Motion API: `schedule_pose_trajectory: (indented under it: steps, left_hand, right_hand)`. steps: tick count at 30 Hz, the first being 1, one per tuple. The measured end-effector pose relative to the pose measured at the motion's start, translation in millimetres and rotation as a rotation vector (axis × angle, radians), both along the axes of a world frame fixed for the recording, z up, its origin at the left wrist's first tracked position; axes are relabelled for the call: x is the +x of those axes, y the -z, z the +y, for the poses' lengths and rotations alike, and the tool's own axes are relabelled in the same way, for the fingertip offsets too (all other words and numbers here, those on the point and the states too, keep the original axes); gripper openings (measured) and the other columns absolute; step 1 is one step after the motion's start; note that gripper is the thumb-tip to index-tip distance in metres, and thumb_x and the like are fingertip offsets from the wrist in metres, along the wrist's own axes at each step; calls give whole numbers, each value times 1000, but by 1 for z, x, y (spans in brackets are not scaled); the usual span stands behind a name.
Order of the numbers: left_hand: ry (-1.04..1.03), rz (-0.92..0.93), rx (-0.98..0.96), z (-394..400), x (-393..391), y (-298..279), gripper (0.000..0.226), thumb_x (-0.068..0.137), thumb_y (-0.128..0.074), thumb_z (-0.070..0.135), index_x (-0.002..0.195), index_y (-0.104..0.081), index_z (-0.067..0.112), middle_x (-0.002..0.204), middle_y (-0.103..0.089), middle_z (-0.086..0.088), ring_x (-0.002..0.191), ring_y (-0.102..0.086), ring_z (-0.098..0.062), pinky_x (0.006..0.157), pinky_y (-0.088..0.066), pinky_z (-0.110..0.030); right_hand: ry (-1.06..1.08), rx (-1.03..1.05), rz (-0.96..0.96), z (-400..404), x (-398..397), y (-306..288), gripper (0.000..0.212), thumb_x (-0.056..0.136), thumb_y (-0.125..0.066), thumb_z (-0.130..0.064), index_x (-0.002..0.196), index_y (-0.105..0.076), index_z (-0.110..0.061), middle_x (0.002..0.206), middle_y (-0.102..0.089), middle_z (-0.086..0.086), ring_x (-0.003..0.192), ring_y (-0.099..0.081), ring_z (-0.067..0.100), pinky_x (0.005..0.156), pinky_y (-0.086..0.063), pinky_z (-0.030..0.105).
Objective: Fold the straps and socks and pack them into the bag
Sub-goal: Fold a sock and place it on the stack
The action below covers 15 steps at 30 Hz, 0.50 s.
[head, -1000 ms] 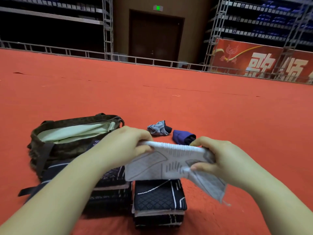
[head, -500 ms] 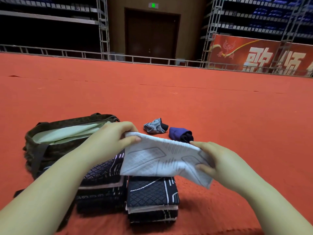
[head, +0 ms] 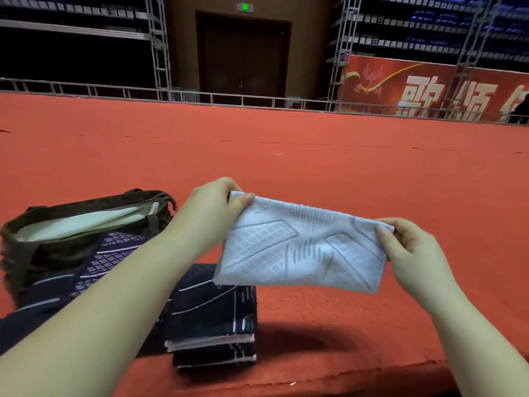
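Forearms reach in from the near edge, and between them the white sock [head: 300,247] hangs stretched in the air, its long axis running left to right and tilting down toward the right. The left hand [head: 209,213] pinches its upper left corner between thumb and fingers; the right hand [head: 412,250] pinches the right end the same way. Beneath it lies the stack of folded dark socks [head: 211,319], and the open bag [head: 86,222] sits left of that, nearer the left hand, so packing would likely mean a leftward carry. Compared with a second ago, the sock is pulled flatter and held higher, its loose tail no longer dangling. Behind, red carpet [head: 315,156] runs to the railing.
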<state>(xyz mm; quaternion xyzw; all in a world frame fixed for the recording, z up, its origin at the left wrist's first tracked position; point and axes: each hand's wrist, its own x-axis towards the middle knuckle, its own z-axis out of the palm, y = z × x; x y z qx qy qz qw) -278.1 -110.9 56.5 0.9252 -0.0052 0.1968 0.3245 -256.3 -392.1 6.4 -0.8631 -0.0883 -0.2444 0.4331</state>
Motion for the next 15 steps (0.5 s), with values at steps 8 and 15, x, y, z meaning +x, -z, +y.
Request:
schedule_pose_trajectory:
  steps: [8, 15]
  left_hand:
    - [57, 340, 280, -73, -2, 23, 36, 91, -36, 2, 123, -44, 15, 119, -54, -10, 95, -51, -24, 74, -37, -31]
    - [94, 387, 638, -137, -5, 101, 59, 93, -39, 11, 147, -17, 8, 156, -8, -19, 143, -12, -34, 114, -14, -42]
  right_hand:
    - [156, -220, 264, -50, 18, 5, 19, 97, -47, -16, 106, -63, -15, 93, -62, 5, 90, -54, 23, 68, -28, 26]
    - [184, -596, 374, -44, 29, 80, 52, 95, -51, -28, 142, -38, -10, 149, -34, 20, 135, -36, 33, 109, -30, 39]
